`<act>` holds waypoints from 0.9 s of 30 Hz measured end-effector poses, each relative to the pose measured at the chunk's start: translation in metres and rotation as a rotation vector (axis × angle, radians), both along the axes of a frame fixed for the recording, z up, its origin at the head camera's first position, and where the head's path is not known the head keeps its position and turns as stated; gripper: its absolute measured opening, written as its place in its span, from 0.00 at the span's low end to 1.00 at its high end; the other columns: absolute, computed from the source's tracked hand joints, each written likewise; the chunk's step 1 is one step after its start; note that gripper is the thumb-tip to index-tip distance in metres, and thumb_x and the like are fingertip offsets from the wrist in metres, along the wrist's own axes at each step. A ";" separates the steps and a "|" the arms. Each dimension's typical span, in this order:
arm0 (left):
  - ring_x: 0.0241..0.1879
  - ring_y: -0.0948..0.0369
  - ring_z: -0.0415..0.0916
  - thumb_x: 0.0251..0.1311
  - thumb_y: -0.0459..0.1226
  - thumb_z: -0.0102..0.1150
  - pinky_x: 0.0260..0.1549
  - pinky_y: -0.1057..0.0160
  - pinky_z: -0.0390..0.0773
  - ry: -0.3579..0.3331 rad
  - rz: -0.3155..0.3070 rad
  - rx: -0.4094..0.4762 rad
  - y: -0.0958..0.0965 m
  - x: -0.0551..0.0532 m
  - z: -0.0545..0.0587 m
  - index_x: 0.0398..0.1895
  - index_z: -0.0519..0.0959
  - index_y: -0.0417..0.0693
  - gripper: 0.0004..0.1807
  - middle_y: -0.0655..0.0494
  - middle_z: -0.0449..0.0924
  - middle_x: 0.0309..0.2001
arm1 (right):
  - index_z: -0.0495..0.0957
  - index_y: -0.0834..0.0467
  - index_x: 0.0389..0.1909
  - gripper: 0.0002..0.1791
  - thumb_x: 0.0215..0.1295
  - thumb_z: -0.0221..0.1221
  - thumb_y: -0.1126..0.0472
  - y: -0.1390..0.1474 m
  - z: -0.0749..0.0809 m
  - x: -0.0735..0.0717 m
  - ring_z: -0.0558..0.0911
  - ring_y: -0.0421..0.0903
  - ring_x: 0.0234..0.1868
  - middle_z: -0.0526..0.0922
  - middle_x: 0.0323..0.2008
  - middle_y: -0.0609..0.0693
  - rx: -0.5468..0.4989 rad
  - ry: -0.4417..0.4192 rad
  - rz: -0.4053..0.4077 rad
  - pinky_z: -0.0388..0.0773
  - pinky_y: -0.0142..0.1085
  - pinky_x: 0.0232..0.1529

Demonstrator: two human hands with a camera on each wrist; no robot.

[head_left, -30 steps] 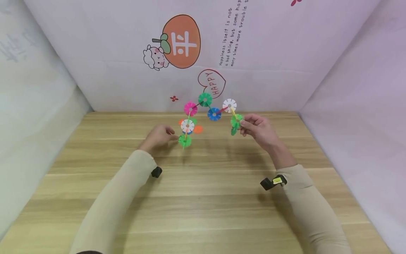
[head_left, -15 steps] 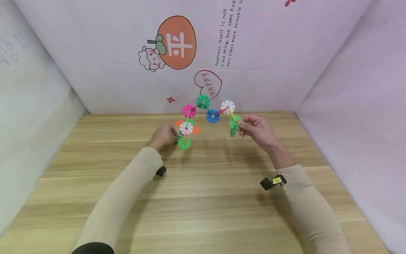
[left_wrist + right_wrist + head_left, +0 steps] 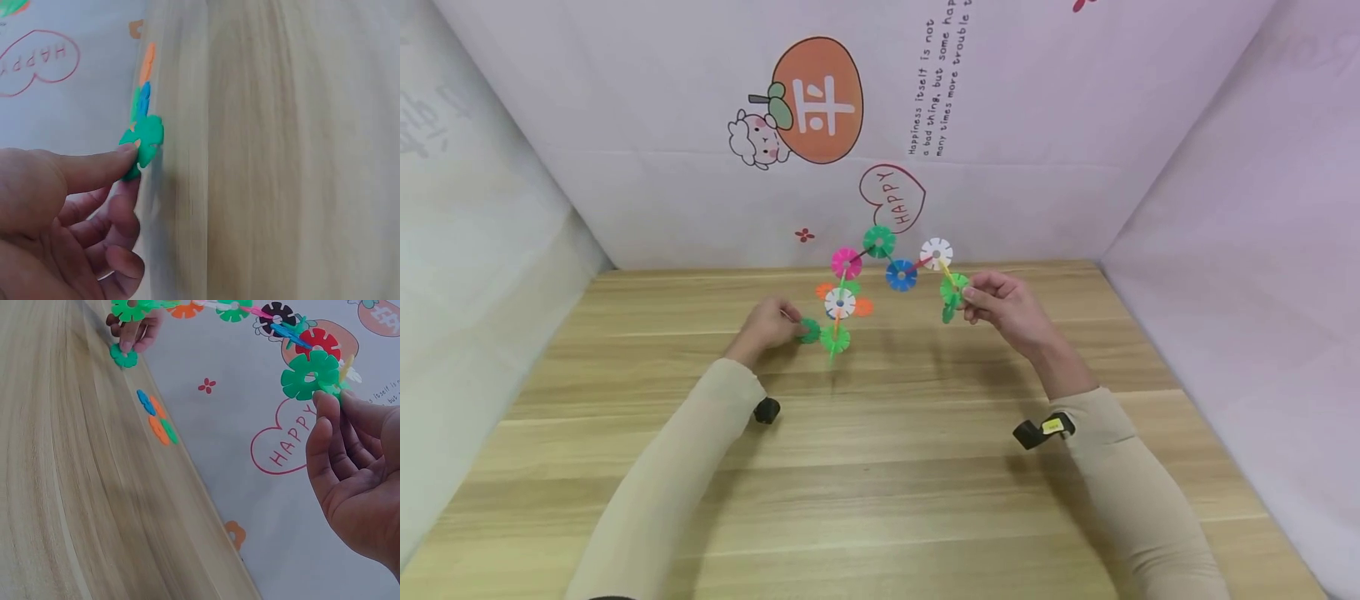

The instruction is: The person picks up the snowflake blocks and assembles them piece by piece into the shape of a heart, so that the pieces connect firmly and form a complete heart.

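My left hand (image 3: 767,325) pinches a dark green notched disc (image 3: 809,331), a snowflake building disc, between thumb and fingertips. In the left wrist view, the thumb lies on the disc (image 3: 150,134). The right hand (image 3: 1009,307) pinches the green end of a chain of interlocked discs and holds it up. Through a white disc (image 3: 936,253), a blue disc (image 3: 902,275) and a pink disc (image 3: 846,263), the chain arcs over to a light green disc (image 3: 835,339). That far end hangs just right of the disc in the left hand; whether they touch, I cannot tell.
Behind the chain's left part, several loose discs lie on the wooden table (image 3: 880,483), among them an orange disc (image 3: 159,429) and a blue disc (image 3: 146,402). A white printed back wall (image 3: 1022,167) rises behind the table, with side walls left and right.
The left hand moved right to the loose discs behind the chain's end, then drew back left with the dark green disc in its fingers. My right hand and the chain have hardly moved.
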State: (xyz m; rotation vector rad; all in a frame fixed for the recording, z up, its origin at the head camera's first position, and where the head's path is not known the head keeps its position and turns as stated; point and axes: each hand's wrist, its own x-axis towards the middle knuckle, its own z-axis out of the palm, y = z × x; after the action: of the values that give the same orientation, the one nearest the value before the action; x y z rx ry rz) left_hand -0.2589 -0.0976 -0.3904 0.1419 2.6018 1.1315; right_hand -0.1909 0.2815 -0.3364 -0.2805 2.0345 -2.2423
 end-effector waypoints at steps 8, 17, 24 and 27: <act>0.35 0.55 0.78 0.63 0.41 0.70 0.29 0.66 0.78 0.144 0.216 0.274 -0.023 0.028 0.018 0.46 0.83 0.39 0.15 0.47 0.82 0.40 | 0.78 0.65 0.40 0.02 0.73 0.57 0.70 -0.007 -0.003 -0.002 0.81 0.42 0.28 0.84 0.31 0.55 -0.002 0.016 0.004 0.80 0.30 0.31; 0.16 0.62 0.70 0.57 0.41 0.75 0.17 0.67 0.76 0.259 0.182 0.572 0.005 0.093 0.056 0.40 0.84 0.40 0.15 0.49 0.85 0.33 | 0.78 0.64 0.40 0.03 0.73 0.56 0.70 -0.015 -0.004 -0.003 0.81 0.42 0.28 0.84 0.31 0.53 -0.015 0.026 -0.011 0.80 0.30 0.32; 0.15 0.62 0.68 0.58 0.34 0.73 0.14 0.69 0.70 0.184 0.080 0.686 0.062 0.117 0.042 0.37 0.83 0.39 0.09 0.49 0.84 0.30 | 0.78 0.63 0.38 0.03 0.72 0.57 0.71 -0.028 -0.001 -0.003 0.81 0.42 0.27 0.84 0.30 0.54 -0.082 0.037 -0.019 0.80 0.31 0.32; 0.13 0.63 0.69 0.59 0.34 0.72 0.12 0.69 0.69 0.180 0.068 0.739 0.083 0.115 0.030 0.37 0.83 0.38 0.08 0.48 0.85 0.29 | 0.79 0.62 0.38 0.04 0.72 0.56 0.72 -0.035 -0.001 -0.001 0.81 0.42 0.27 0.84 0.30 0.53 -0.101 0.039 -0.015 0.80 0.30 0.32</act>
State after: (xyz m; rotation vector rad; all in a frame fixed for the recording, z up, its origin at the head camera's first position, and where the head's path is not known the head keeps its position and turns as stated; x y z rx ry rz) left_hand -0.1440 -0.0150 -0.3607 0.3226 2.2004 2.1371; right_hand -0.1922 0.2464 -0.3369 -0.3212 1.9514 -2.3711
